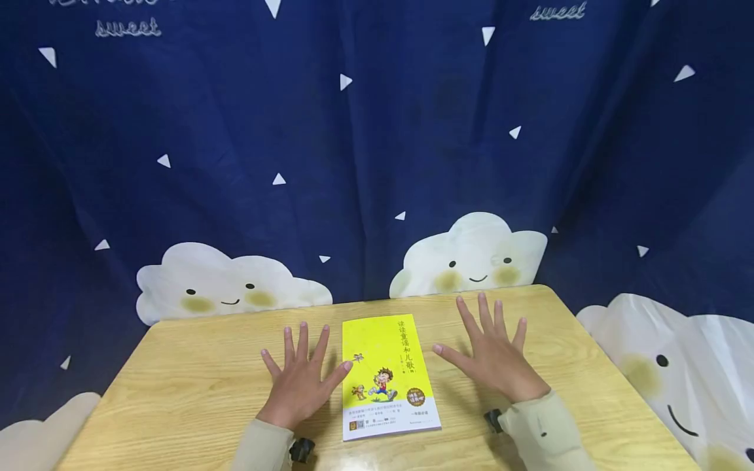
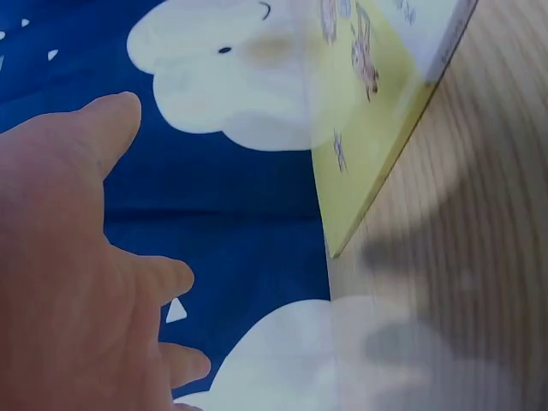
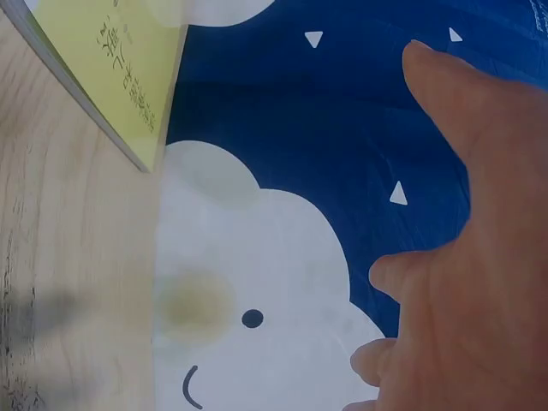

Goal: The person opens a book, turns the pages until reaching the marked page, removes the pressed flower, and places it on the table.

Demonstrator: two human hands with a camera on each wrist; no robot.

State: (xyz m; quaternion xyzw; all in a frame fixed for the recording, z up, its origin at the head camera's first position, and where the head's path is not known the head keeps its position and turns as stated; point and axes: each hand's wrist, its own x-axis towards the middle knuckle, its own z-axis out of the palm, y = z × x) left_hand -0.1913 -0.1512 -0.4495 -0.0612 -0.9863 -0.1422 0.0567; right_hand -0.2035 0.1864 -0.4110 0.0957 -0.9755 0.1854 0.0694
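A yellow and white paperback book (image 1: 377,366) lies flat on the wooden table, its illustrated cover up, showing a running child and a small dog. My left hand (image 1: 302,386) is spread over the table at the book's left, palm down, its thumb tip overlapping the cover's edge in the head view. To the right of the book my right hand (image 1: 497,360) is held with fingers splayed, thumb pointing toward the cover. Neither hand holds anything. Both wrist views show the book's edge (image 2: 385,184) with the outstretched fingers apart from it.
The pale wooden table (image 1: 194,379) has rounded far corners. Behind it hangs a dark blue curtain (image 1: 377,150) with white triangles and smiling clouds, which also runs down both sides. Small dark wrist devices (image 1: 302,450) sit at the beige sleeves (image 1: 544,432).
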